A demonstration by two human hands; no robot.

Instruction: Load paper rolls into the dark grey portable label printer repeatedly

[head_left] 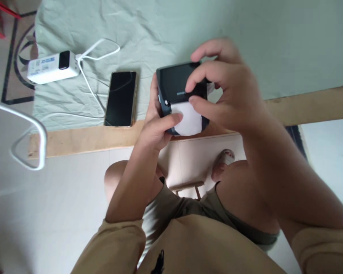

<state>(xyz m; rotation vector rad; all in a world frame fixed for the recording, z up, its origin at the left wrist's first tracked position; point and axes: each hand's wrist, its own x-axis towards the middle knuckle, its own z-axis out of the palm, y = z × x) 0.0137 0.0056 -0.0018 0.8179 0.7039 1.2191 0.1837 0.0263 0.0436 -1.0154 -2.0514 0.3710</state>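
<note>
1. Holding the black device (178, 82) in the left grip (157, 125), closed around its left side, with the thumb on the white paper (190, 121) showing at the near part.
2. Placing the device's location: at the near edge of the tabletop (311, 104), in front of the seated body, with small lettering on the dark far part.
3. Reaching over the device's right side with the right grip (231, 85), fingers bent and tips close to the lettering and the paper; cannot tell whether anything is pinched there.
4. Lying just left of the device, on the pale green cloth (280, 45): a dark-screened phone (121, 99).
5. Lying farther left, near the cloth's edge: a white block (50, 68) with a black panel.
6. Running from the block's right end, looping and passing toward the phone: a white cable (88, 83).
</note>
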